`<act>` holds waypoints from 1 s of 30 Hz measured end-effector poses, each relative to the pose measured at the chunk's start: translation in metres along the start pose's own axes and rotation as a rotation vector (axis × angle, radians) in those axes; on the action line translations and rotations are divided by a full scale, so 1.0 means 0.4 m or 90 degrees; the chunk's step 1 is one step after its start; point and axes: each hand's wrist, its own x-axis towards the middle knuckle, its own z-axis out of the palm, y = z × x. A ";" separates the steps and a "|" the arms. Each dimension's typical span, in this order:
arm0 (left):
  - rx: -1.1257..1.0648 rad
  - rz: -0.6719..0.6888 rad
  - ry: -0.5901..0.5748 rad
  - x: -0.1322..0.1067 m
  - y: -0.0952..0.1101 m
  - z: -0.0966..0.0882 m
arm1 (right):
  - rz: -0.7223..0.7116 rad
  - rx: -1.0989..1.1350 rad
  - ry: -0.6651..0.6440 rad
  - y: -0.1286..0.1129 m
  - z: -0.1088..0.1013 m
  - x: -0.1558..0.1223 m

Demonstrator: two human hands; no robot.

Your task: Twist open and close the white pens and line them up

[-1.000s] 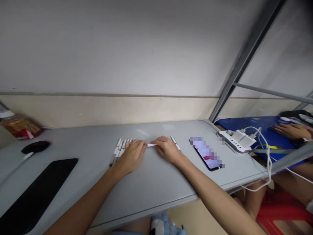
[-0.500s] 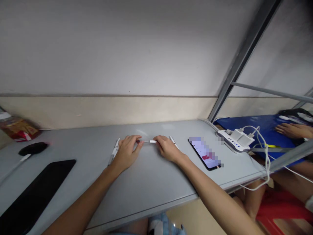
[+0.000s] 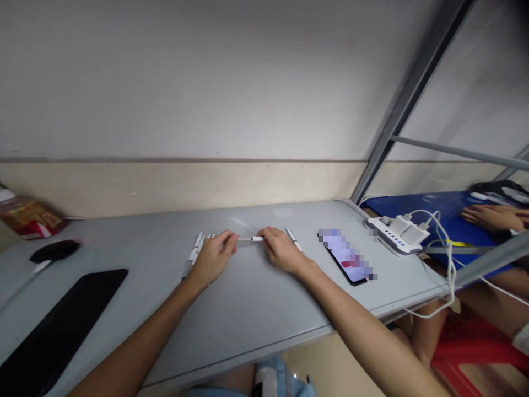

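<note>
My left hand (image 3: 212, 258) and my right hand (image 3: 281, 252) pinch the two ends of a thin white pen (image 3: 250, 239), held level just above the grey table (image 3: 248, 309). Behind my left hand lies a row of several white pens (image 3: 197, 249), partly hidden by the hand. One more white pen (image 3: 293, 239) lies just right of my right hand.
A lit phone (image 3: 347, 257) lies flat to the right, then a white power strip (image 3: 394, 234) with chargers and cables. A black pad (image 3: 53, 325), black mouse (image 3: 53, 251) and a snack packet (image 3: 28, 218) are at left. Another person's hand (image 3: 490, 215) rests on a blue surface far right.
Both hands lifted slightly away from the row, and the gap between them widened, showing more of the pen stretched between the fingertips. The pen row stayed in place.
</note>
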 end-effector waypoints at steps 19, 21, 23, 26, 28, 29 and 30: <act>0.001 0.050 0.059 -0.003 0.025 -0.008 | -0.005 -0.002 0.021 -0.007 -0.001 0.002; 0.016 0.017 0.002 -0.003 0.019 -0.007 | -0.005 -0.012 0.014 -0.013 -0.005 0.003; 0.035 0.027 -0.042 -0.004 0.018 -0.008 | -0.006 -0.025 0.000 -0.022 -0.010 0.003; 0.059 0.074 0.012 -0.007 0.030 -0.012 | 0.008 -0.040 -0.029 -0.035 -0.020 0.002; 0.092 0.117 0.042 -0.008 0.040 -0.018 | 0.031 -0.051 -0.055 -0.042 -0.025 -0.001; 0.107 0.136 0.041 -0.008 0.043 -0.021 | 0.043 -0.058 -0.067 -0.044 -0.027 -0.002; 0.119 0.152 0.029 -0.009 0.044 -0.023 | 0.050 -0.067 -0.077 -0.046 -0.029 -0.003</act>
